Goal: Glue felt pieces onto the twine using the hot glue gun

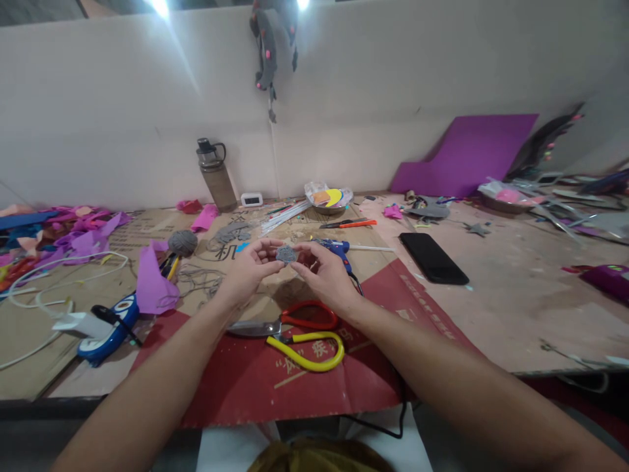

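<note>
A small round grey piece, felt or yarn by its look, is pinched at its edges between my two hands above the cardboard. My left hand grips its left side with thumb and fingers. From the other side my right hand holds it the same way. Below them lie large scissors with one red and one yellow handle, blades pointing left. Partly behind my right hand is a blue glue gun with a white stick in it. A ball of grey yarn rests left of my hands.
A bottle and a small white clock stand by the wall. A phone lies at right, a blue power strip with cables at left. Also about are an orange cutter, pink felt scraps and a purple sheet.
</note>
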